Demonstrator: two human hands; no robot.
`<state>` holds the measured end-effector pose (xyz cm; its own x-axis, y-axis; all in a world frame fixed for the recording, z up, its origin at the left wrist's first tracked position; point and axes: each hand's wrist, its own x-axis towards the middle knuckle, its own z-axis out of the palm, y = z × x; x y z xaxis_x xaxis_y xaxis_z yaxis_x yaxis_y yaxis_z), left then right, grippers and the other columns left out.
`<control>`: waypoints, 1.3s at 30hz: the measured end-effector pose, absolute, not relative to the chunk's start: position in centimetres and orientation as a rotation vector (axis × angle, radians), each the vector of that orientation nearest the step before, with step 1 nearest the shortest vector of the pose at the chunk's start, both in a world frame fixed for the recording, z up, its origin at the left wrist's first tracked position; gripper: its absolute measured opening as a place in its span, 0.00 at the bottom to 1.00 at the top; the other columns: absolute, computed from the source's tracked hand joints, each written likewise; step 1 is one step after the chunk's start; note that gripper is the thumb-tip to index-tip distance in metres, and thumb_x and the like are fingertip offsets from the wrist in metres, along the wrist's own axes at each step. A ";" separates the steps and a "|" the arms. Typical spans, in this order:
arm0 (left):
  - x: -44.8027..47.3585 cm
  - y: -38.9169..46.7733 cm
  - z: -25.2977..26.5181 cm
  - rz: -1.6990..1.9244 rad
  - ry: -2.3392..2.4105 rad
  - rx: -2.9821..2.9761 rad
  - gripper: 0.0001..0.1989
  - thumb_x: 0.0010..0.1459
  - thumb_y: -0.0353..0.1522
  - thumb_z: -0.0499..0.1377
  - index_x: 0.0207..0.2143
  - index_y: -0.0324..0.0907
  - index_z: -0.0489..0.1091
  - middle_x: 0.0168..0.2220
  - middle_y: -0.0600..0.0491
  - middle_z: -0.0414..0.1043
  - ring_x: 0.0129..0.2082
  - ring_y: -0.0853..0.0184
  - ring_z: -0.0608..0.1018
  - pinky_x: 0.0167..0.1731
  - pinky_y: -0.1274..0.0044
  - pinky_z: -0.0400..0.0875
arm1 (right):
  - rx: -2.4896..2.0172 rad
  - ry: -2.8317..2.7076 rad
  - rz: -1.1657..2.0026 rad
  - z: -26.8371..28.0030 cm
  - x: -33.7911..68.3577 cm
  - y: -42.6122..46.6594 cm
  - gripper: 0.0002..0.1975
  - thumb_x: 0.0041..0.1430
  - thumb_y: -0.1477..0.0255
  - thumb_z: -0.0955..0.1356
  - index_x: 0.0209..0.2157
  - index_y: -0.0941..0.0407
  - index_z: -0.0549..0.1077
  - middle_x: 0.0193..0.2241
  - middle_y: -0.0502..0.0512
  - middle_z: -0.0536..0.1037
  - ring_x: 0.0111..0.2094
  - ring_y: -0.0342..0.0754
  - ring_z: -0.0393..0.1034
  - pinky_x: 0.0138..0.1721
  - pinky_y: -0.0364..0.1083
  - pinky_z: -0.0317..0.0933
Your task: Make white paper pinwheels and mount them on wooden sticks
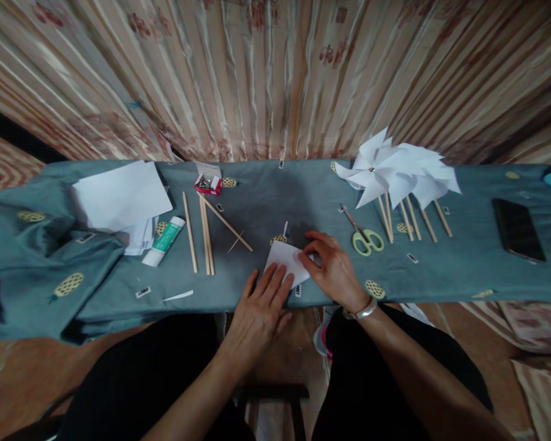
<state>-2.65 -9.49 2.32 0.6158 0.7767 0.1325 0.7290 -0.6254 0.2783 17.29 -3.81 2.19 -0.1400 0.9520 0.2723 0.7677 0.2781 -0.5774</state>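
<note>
A small white square of paper [284, 254] lies on the cloth-covered table in front of me, one corner pointing away. My left hand [261, 306] rests on its near left part, fingers stretched out flat. At the paper's right corner, the thumb and index finger of my right hand [333, 267] close on the edge; the other fingers are bent above. Part of that corner is hidden by the fingers. Right of my right hand lies a pair of scissors [366, 239] with green handles. Thin paper scraps [285, 228] lie just beyond the square.
Several wooden sticks [206, 239] and a red box of metal pins [208, 183] lie left, beside a glue stick [164, 241] and white paper sheets [122, 196]. White paper pinwheels [397, 168] on sticks are at back right, a dark phone [518, 229] farther right. A pleated curtain [266, 79] hangs behind.
</note>
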 end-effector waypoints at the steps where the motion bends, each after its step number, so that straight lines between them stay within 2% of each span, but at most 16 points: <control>1: -2.6 -9.5 2.3 0.358 1.248 2.644 0.27 0.63 0.33 0.56 0.63 0.37 0.57 0.64 0.41 0.61 0.65 0.51 0.64 0.62 0.55 0.59 | -1.541 -1.962 0.399 2.2 17.3 -3.8 0.05 0.61 0.71 0.67 0.30 0.54 0.72 0.48 0.62 0.77 0.50 0.57 0.71 0.54 0.59 0.65; 6: -2.7 -9.4 2.3 0.348 1.249 2.639 0.27 0.63 0.33 0.55 0.64 0.38 0.57 0.65 0.42 0.60 0.65 0.52 0.62 0.63 0.56 0.58 | -1.539 -1.969 0.386 2.2 17.3 -3.8 0.05 0.62 0.70 0.66 0.31 0.54 0.72 0.48 0.62 0.77 0.50 0.57 0.71 0.54 0.59 0.64; 9: -2.7 -9.4 2.3 0.343 1.236 2.651 0.27 0.63 0.33 0.56 0.63 0.37 0.57 0.65 0.41 0.60 0.65 0.51 0.63 0.63 0.56 0.58 | -1.536 -1.992 0.373 2.2 17.3 -4.2 0.06 0.63 0.69 0.65 0.36 0.55 0.74 0.49 0.64 0.76 0.51 0.58 0.70 0.55 0.59 0.63; 14: -2.5 -9.5 2.4 0.313 1.234 2.683 0.29 0.61 0.32 0.57 0.64 0.36 0.57 0.65 0.39 0.59 0.65 0.49 0.62 0.62 0.54 0.59 | -1.544 -2.039 0.277 2.2 17.1 -5.9 0.20 0.62 0.62 0.67 0.52 0.56 0.70 0.56 0.66 0.71 0.57 0.61 0.66 0.57 0.61 0.60; 18: -2.5 -9.5 2.2 0.281 1.235 2.706 0.30 0.60 0.30 0.58 0.64 0.36 0.57 0.65 0.39 0.59 0.65 0.49 0.62 0.61 0.53 0.59 | -1.588 -2.060 0.220 1.9 16.9 -7.4 0.27 0.62 0.58 0.66 0.58 0.58 0.65 0.61 0.71 0.65 0.61 0.63 0.61 0.59 0.62 0.55; 22: -2.7 -9.6 1.8 0.263 1.231 2.751 0.29 0.61 0.30 0.57 0.64 0.36 0.57 0.66 0.39 0.57 0.66 0.49 0.60 0.62 0.54 0.58 | -1.622 -2.059 0.177 1.7 16.9 -7.9 0.30 0.63 0.59 0.66 0.62 0.55 0.59 0.65 0.69 0.59 0.66 0.63 0.52 0.62 0.65 0.49; 26: -2.8 -9.6 1.7 0.243 1.211 2.764 0.30 0.62 0.31 0.57 0.65 0.36 0.56 0.67 0.39 0.56 0.67 0.49 0.59 0.63 0.54 0.56 | -1.649 -2.038 0.192 1.4 17.7 -8.0 0.30 0.64 0.60 0.64 0.64 0.56 0.57 0.66 0.70 0.57 0.68 0.63 0.48 0.63 0.65 0.46; 33: -4.8 -10.0 1.6 0.203 1.151 2.789 0.30 0.63 0.28 0.55 0.66 0.43 0.55 0.68 0.40 0.54 0.68 0.52 0.58 0.63 0.54 0.55 | -1.760 -1.925 0.139 0.8 20.6 -7.7 0.25 0.66 0.61 0.63 0.60 0.57 0.64 0.65 0.69 0.60 0.67 0.61 0.51 0.62 0.64 0.50; 39: -7.5 -11.3 1.5 0.159 1.168 2.863 0.28 0.64 0.26 0.52 0.66 0.42 0.55 0.68 0.40 0.54 0.68 0.54 0.57 0.64 0.57 0.54 | -1.786 -1.883 0.144 0.4 21.6 -7.4 0.23 0.66 0.63 0.61 0.59 0.56 0.66 0.64 0.68 0.60 0.67 0.60 0.52 0.62 0.63 0.51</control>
<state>-7.50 -11.27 1.53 0.7103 0.6996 0.0776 0.6950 -0.7145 0.0803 21.62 -7.38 0.43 0.0201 0.9526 0.3036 0.8955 0.1179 -0.4291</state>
